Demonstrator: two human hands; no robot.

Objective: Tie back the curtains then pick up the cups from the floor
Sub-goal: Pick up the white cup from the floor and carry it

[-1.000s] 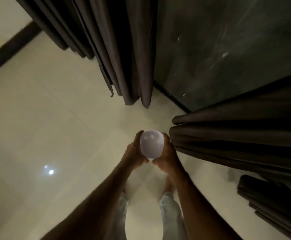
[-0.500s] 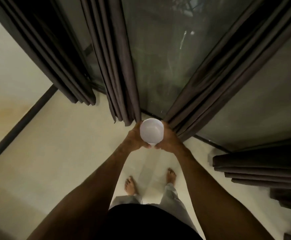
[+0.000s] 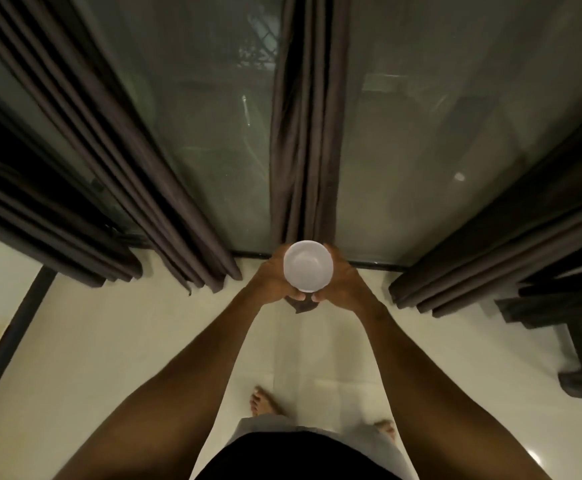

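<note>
A white cup (image 3: 308, 266) is held upright between both hands in front of the body, its open mouth turned up towards the camera; nothing is seen inside it. The left hand (image 3: 275, 282) is curled round its left side and the right hand (image 3: 343, 284) round its right side, the fingertips nearly meeting beneath it. The cup is raised well above the pale floor (image 3: 109, 341), on which two bare feet (image 3: 263, 401) are planted. Behind the cup a gathered middle curtain (image 3: 305, 150) hangs against the glass doors (image 3: 206, 133); a left curtain (image 3: 116, 150) and a right curtain (image 3: 490, 244) are gathered to either side, and dark furniture (image 3: 580, 341) stands at the far right. Compared with half a second earlier, the two-handed grip is unchanged, while the glass is now faced squarely and the middle curtain is lined up directly behind the cup.
</note>
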